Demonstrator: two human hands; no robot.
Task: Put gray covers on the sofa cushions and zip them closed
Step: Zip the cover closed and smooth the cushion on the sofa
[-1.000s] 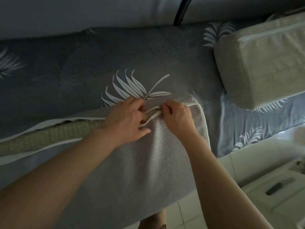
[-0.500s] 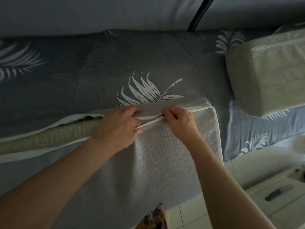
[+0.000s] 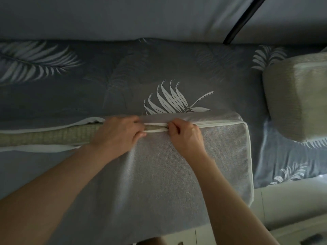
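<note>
On the sofa, your right hand (image 3: 185, 134) pinching the zipper pull (image 3: 167, 128), now farther left than before, your left hand (image 3: 120, 134) gripping gray cover (image 3: 159, 174) edges beside it.

Dim room; leaf-print sofa sheet (image 3: 123, 82); pale tiled floor (image 3: 283, 206).

Your left hand (image 3: 117, 134) lies knuckles up, fingers curled toward three o'clock; your right hand (image 3: 184, 134) pinches toward nine o'clock. Both forearms reach toward twelve o'clock.
</note>
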